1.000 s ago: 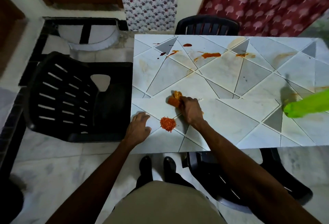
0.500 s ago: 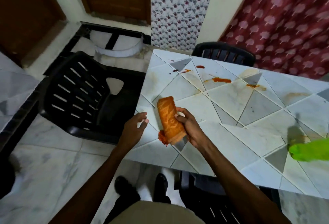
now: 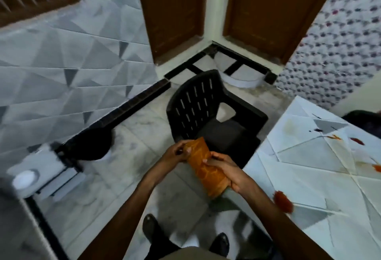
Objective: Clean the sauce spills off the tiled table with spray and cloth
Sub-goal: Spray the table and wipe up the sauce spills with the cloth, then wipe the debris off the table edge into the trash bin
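Observation:
An orange, sauce-stained cloth (image 3: 204,167), rolled into a long wad, is held over the floor left of the tiled table (image 3: 321,179). My right hand (image 3: 228,174) grips its lower half. My left hand (image 3: 179,151) pinches its upper end. A thick red sauce blob (image 3: 283,200) lies near the table's front left edge. Smaller red and orange smears (image 3: 357,141) mark the far part of the table. The spray bottle is out of view.
A black plastic chair (image 3: 208,115) stands just beyond my hands, at the table's left end. Marble floor (image 3: 132,156) lies below, with my two black shoes (image 3: 152,228) at the bottom. Brown doors and a grey tiled wall close off the back and left.
The cloth has been lifted off the table and carried left over the floor. My left hand left the table edge and took hold of the cloth's top. The view swung left.

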Motion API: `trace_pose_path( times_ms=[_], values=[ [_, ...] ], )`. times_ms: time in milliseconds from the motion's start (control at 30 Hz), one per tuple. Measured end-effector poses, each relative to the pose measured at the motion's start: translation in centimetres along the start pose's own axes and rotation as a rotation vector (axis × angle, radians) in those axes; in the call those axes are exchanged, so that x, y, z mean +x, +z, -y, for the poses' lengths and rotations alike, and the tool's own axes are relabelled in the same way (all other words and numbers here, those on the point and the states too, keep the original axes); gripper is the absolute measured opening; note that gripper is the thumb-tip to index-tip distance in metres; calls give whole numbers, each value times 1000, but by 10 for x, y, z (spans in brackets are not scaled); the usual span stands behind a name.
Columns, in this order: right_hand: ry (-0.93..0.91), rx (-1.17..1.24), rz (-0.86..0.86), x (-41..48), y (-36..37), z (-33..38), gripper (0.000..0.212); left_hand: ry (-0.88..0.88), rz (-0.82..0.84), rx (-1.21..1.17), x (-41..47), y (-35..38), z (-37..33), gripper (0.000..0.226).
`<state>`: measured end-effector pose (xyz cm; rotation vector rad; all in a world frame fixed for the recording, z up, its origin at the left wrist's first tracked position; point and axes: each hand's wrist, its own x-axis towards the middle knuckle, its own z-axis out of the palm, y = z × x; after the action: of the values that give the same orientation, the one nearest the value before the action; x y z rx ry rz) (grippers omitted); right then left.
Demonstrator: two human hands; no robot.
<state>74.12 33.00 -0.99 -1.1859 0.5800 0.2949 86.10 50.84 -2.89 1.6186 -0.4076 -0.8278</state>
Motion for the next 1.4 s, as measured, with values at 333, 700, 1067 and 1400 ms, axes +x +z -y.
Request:
trace_pose_path(
  times_ms=[333,700,1067,1400],
  values=[
    [-84,-416,150,151,214,36,34,15,-372,-66,-45,-235,23,70],
    [-345,-971,282,336,417,83,22,-111,-738,-213,-26,-447,61,31],
    [-160,-1076,346,587,539,41,39,-497,-951,-431,83,-637,162,26],
    [506,-730,262,838,581,-160,33,-721,-902,-774,199,-742,404,14]
  ],
)
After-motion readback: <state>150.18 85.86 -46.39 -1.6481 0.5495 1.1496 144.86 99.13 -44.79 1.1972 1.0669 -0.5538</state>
